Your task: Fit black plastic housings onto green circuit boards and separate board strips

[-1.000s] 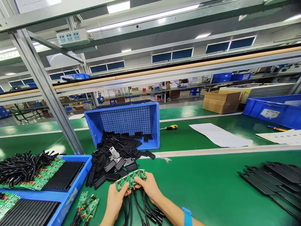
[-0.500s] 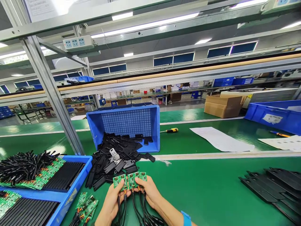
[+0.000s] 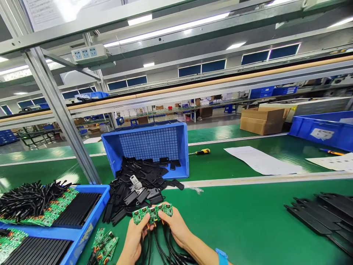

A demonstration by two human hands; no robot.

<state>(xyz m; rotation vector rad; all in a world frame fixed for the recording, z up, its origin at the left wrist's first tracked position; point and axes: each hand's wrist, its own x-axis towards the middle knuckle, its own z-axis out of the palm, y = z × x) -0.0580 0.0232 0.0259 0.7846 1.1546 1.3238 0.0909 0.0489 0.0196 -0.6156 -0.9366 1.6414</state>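
Observation:
Several green circuit boards (image 3: 153, 215) with small digit displays stand side by side in a row between my hands. My left hand (image 3: 135, 235) grips the left end, thumb on the front face. The right end is pinched by my right hand (image 3: 176, 225), also thumb in front. Black cables (image 3: 167, 244) with orange and red wires at the boards hang below toward the table. Beyond my hands lies a heap of black plastic covers (image 3: 138, 195), spilling from a tipped blue bin (image 3: 149, 141). Loose circuit boards (image 3: 105, 246) rest to the left of my left hand.
At left, a blue divided tray (image 3: 82, 235) holds boards, cables and black slats. Flat black parts (image 3: 320, 217) lie at right. Farther back are a yellow-black screwdriver (image 3: 202, 151), paper sheets (image 3: 261, 161), a cardboard box (image 3: 260, 120) and another blue bin (image 3: 322, 129). A metal post (image 3: 62, 110) rises at left.
The boards in my two hands have come together; the gap between the left and right groups has closed into one row. The view has shifted slightly.

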